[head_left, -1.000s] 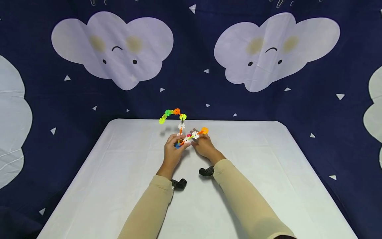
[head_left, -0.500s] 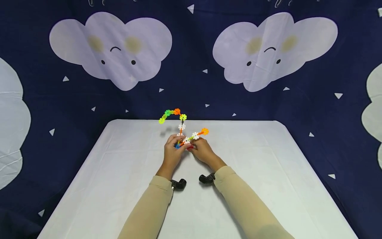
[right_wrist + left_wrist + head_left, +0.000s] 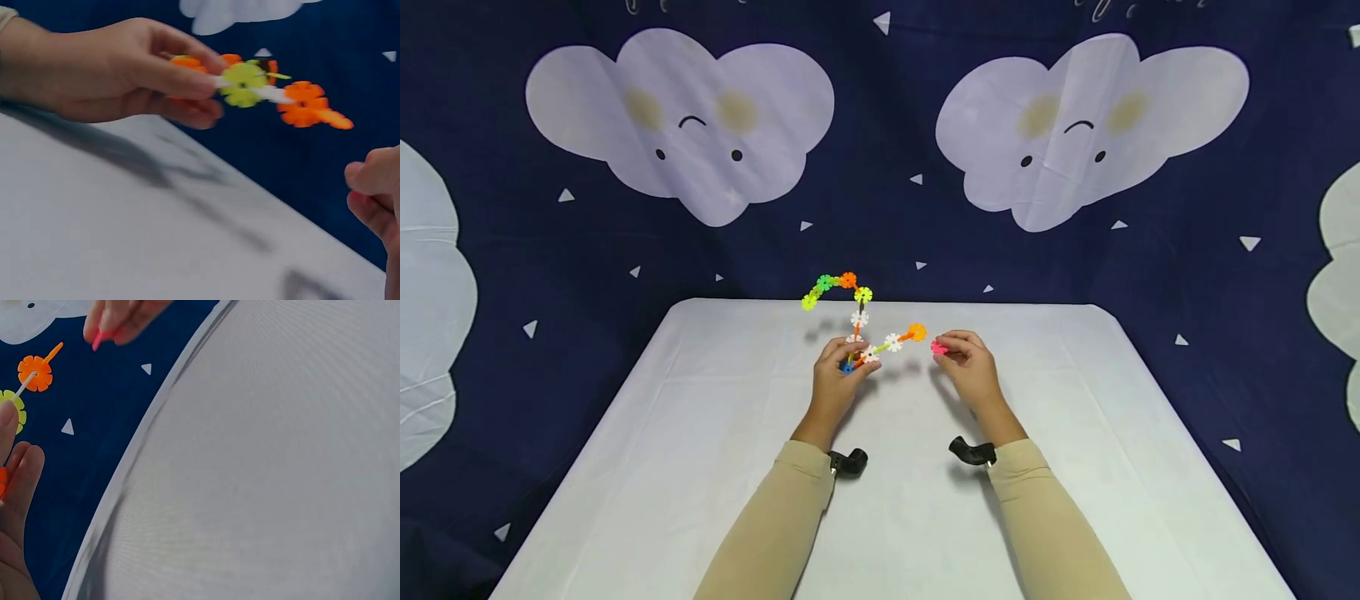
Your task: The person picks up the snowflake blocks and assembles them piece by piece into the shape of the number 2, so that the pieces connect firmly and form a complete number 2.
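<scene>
My left hand [image 3: 833,382] grips a chain of interlocking snowflake discs [image 3: 860,318] near its blue disc, with thumb and fingers around the joint. One branch rises and arches left in white, yellow, orange and green; the other slants right to an orange disc [image 3: 917,332]. In the right wrist view a yellow disc [image 3: 244,85] shows just past the left thumb. My right hand [image 3: 973,375] pinches a single pink snowflake disc [image 3: 938,347] between thumb and fingers, a short gap right of that orange end. The left wrist view shows the pink disc [image 3: 97,341] edge-on beneath the right fingertips.
A white-covered table [image 3: 895,533] lies under both hands, its far edge just behind the chain. Behind it hangs a dark blue cloth [image 3: 880,242] printed with clouds and triangles. Black wrist cameras [image 3: 850,462] jut inward from both sleeves.
My right hand has drawn away to the right from beside the left hand, carrying the pink disc out from behind the chain. The left hand and chain have stayed nearly still.
</scene>
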Demonstrator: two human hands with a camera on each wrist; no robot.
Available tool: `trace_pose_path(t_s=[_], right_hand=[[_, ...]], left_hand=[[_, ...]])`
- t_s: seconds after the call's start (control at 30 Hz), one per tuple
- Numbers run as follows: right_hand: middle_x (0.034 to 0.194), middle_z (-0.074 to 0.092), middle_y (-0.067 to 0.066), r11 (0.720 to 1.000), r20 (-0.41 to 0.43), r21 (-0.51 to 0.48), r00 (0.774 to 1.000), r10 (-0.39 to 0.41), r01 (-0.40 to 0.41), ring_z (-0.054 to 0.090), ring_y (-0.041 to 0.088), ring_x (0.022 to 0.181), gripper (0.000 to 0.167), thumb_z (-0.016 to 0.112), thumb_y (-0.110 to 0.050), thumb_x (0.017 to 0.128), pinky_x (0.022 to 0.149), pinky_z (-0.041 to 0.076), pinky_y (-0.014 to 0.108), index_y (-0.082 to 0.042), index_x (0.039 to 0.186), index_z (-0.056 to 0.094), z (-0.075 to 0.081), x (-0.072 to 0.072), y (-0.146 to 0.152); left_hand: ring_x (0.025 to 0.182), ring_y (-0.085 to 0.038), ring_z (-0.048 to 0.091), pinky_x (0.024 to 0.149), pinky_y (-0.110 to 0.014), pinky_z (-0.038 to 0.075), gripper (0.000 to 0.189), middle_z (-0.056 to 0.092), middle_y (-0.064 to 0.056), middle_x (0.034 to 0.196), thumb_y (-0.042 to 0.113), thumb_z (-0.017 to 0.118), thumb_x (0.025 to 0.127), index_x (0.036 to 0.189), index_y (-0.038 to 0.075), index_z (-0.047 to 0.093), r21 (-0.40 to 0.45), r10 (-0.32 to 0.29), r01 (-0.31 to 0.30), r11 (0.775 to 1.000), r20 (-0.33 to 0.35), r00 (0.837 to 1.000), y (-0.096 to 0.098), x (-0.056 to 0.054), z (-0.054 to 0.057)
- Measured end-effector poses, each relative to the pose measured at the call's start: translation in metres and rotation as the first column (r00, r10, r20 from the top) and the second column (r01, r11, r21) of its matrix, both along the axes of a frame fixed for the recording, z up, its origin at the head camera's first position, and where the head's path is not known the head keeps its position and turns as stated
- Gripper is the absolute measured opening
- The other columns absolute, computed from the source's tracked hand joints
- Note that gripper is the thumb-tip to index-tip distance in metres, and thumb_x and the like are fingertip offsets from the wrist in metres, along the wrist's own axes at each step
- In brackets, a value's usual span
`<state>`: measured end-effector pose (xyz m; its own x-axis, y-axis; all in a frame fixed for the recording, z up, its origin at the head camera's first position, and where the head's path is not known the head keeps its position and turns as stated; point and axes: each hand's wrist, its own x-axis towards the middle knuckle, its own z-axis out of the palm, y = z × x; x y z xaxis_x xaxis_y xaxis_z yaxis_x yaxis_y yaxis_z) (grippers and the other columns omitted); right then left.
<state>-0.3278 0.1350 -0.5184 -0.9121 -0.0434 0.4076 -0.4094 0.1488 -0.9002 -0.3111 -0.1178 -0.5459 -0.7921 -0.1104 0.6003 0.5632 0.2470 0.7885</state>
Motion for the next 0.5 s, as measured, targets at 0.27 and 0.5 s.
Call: trace_pose_path(t_s=[0.27,0.5], right_hand=[[0.117,0.069,0.030,0.992,0.021,-0.126,0.999,0.029,-0.026,0.069,0.020,0.095,0.029,0.080,0.005,0.092,0.081,0.059,0.020,0.014,0.119,0.072,0.010,-0.004,0.019],[0.112,0.073,0.026,0.992,0.094,-0.100,0.992,0.080,-0.071,0.068,0.014,0.090,0.030,0.078,0.004,0.094,0.080,0.059,0.019,0.012,0.122,0.071,0.011,-0.006,0.027]], left_hand=[[0.111,-0.027,0.062,0.092,-0.023,0.055,0.037,0.065,-0.009,0.120,0.010,0.093,0.081,0.114,0.000,0.079,-0.027,-0.040,0.040,0.999,-0.001,0.999,-0.002,0.000,0.000],[0.110,-0.028,0.063,0.091,-0.021,0.052,0.038,0.066,-0.014,0.120,0.003,0.095,0.075,0.110,0.002,0.080,-0.048,-0.063,0.062,0.997,-0.026,0.998,0.001,-0.002,-0.002]])
